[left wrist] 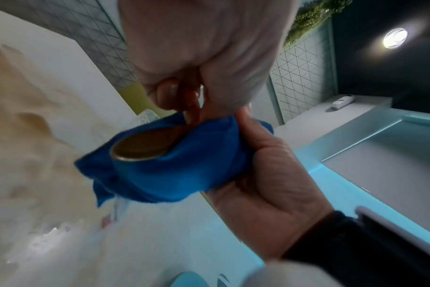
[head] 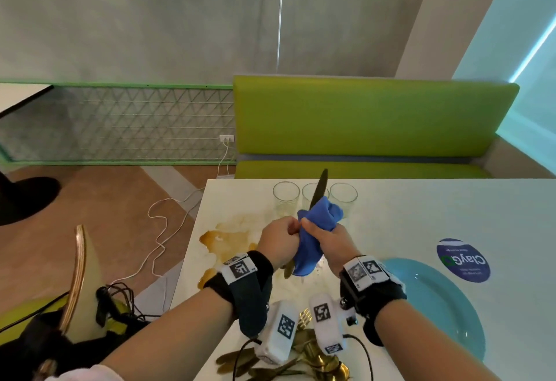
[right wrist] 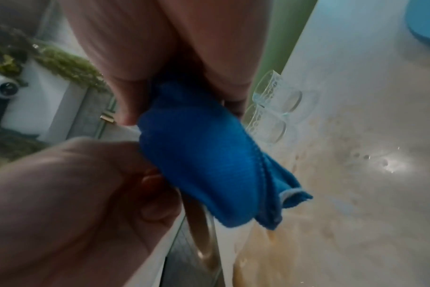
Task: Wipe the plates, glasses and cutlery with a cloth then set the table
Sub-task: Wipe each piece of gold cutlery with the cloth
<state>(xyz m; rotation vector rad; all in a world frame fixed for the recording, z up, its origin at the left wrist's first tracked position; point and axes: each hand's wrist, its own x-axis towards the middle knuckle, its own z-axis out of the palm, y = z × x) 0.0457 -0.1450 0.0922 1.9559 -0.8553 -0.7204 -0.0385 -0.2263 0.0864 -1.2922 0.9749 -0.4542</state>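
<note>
Both hands are raised above the white table. My left hand grips the handle of a gold knife, whose dark blade points up and away in front of the glasses. My right hand holds a blue cloth wrapped round the knife's middle. In the left wrist view the knife's gold butt end pokes out of the cloth. In the right wrist view the cloth covers the knife, and the handle runs down past my left hand.
Three clear glasses stand in a row at the table's far edge. A light blue plate lies at the right, with a blue round sticker beyond it. Gold cutlery is piled near me. A brown spill stains the left side. A green bench stands behind the table.
</note>
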